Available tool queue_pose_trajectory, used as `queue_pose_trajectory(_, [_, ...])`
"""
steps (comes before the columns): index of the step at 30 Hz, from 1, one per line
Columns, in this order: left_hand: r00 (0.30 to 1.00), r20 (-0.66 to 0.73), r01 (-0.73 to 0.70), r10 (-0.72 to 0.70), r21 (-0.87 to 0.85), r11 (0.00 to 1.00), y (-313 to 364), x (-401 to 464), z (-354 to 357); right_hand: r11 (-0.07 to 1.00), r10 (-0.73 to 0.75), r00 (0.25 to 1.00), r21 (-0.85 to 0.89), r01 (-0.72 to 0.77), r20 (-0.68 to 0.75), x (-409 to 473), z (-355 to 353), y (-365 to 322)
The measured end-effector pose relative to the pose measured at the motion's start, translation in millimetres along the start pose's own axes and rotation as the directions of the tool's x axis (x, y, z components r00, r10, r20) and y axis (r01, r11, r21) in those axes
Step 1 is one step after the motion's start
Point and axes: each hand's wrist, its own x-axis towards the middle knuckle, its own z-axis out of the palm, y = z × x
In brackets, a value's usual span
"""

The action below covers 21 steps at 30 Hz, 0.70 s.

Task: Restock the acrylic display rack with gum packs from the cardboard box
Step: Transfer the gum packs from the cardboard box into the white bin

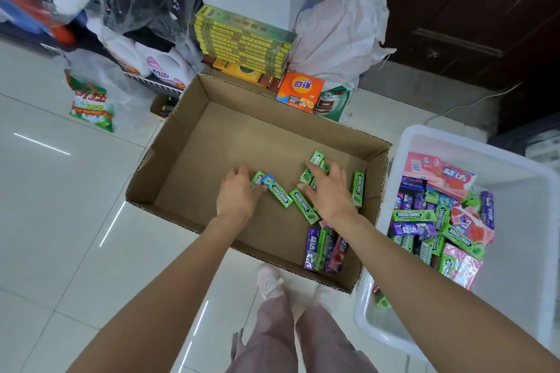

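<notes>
The open cardboard box (188, 142) sits on the floor with several gum packs lying in its near right part. My left hand (239, 195) grips a green gum pack (257, 180) at the fingertips, with a blue-tipped pack (268, 179) touching it. My right hand (328, 189) reaches down over a cluster of green packs (306, 175), thumb and forefinger pinching one of them. More green packs (303, 206) lie between my hands, and purple and pink packs (325, 248) lie in the near corner. The acrylic rack is out of view.
A white plastic bin (424, 136) full of mixed gum packs stands right of the box. Stacked yellow-green cartons (242, 39), an orange packet (300, 89) and bags line the far wall. My feet (269, 281) stand at the box's near edge on the tiled floor.
</notes>
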Motion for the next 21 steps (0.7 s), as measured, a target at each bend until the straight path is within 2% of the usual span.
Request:
queue_pose_trajectory(3, [1.000,0.014,0.003,-0.003,0.010,1.000,8,-6,8,0.997,-0.073,0.997,0.019,0.072,0.013,2,3,-1])
queue_pose_trajectory(8, [1.000,0.017,-0.029,0.026,0.167,0.985,16,-9,16,0.991,-0.107,0.993,0.074,0.111,-0.052,7,7,0])
queue_pose_trajectory(12, [0.996,0.042,-0.082,0.078,0.091,0.992,16,-1,14,0.991,-0.032,0.991,0.128,0.048,-0.131,4,9,-1])
queue_pose_trajectory(17, [0.988,0.039,-0.147,0.148,-0.033,0.989,12,8,8,0.995,0.096,0.988,0.053,-0.090,-0.124,2,6,2])
queue_pose_trajectory(19, [0.990,0.006,-0.141,0.141,-0.016,0.990,12,10,6,0.993,0.107,0.987,0.060,-0.100,-0.120,3,6,3])
queue_pose_trajectory(21, [0.996,-0.034,-0.077,0.079,0.054,0.996,13,7,6,0.993,0.116,0.985,0.048,-0.111,-0.131,3,7,2])
